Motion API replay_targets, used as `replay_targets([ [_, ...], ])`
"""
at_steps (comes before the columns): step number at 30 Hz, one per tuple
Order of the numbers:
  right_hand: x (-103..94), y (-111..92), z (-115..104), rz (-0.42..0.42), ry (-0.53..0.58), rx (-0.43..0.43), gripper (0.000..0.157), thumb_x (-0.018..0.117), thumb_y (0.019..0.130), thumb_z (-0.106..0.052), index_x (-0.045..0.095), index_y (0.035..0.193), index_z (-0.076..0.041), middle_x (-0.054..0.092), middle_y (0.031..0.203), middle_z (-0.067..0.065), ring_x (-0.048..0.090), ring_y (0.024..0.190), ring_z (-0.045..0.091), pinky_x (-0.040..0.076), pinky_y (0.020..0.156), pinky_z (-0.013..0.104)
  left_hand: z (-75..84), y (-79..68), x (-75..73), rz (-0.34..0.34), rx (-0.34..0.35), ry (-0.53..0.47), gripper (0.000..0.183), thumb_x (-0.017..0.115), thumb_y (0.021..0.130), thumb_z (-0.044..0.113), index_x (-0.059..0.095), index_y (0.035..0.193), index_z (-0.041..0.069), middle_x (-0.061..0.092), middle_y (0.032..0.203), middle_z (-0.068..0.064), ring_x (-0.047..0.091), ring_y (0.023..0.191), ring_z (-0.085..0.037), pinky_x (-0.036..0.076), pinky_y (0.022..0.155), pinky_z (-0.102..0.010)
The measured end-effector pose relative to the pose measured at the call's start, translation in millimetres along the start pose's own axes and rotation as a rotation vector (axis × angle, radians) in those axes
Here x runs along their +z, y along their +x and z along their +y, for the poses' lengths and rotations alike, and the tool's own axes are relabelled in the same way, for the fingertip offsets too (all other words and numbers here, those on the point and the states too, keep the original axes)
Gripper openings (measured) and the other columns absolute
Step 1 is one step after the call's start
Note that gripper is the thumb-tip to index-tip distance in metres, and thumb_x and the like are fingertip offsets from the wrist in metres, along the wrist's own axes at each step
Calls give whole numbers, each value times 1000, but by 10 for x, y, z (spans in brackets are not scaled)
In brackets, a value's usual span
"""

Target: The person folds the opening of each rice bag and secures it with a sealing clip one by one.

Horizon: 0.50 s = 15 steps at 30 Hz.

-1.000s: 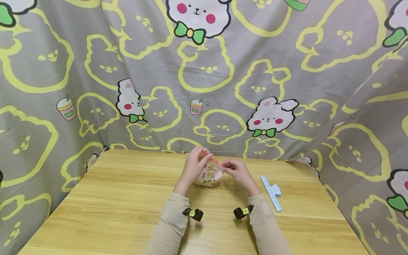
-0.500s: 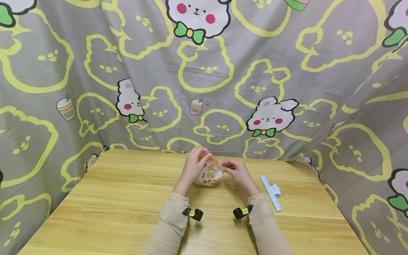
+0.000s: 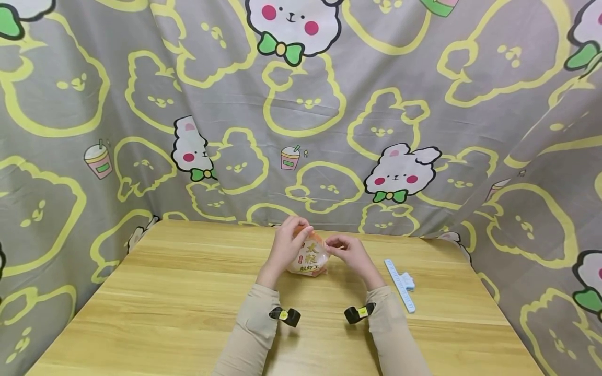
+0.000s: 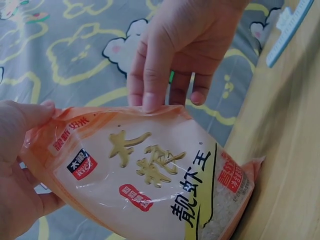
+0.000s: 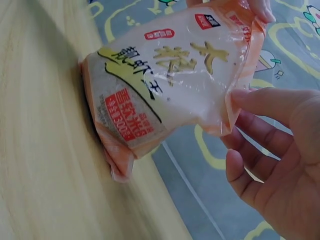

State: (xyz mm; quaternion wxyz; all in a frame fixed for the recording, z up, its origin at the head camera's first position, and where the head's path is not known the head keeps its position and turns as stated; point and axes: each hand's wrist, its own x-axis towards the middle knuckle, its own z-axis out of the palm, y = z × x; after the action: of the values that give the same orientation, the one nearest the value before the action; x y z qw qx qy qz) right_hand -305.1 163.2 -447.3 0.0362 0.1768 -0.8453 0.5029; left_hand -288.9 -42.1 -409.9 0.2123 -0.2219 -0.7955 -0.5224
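Observation:
A small plastic bag of rice, orange and white with gold and black lettering, stands on its base on the wooden table. White grains show through its lower part. My left hand grips the upper left corner, with the thumb on the front of the bag in the left wrist view. With thumb and fingers, my right hand pinches the top edge at the right, as the right wrist view shows. Between the two hands the orange top edge is stretched.
A light-blue bag clip lies on the table to the right of my right forearm. Behind the table's far edge hangs a grey patterned curtain, which also closes in both sides. Each wrist carries a small black camera.
Both hands keep their places on the bag; only the right hand's fingers shift very slightly along the top edge. The bag clip stays put.

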Motion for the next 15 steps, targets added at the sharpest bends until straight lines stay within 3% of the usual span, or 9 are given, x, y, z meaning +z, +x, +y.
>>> replay_targets([
  [10,88,17,-83,62,39,-42,19,69,90,-16,71,103,-1,73,98,17,63,82,9,52,74,24,8,6,-6,-4,-41,-22,13,63,95,22,64,90,10,61,96,-7,63,103,-23,52,94,-42],
  [15,114,-20,-238,100,50,-57,19,68,91,-11,70,104,2,72,100,20,62,85,11,54,78,32,4,7,-6,-14,-56,-33,12,63,95,22,64,90,11,61,97,-7,62,105,-23,51,96,-43],
])
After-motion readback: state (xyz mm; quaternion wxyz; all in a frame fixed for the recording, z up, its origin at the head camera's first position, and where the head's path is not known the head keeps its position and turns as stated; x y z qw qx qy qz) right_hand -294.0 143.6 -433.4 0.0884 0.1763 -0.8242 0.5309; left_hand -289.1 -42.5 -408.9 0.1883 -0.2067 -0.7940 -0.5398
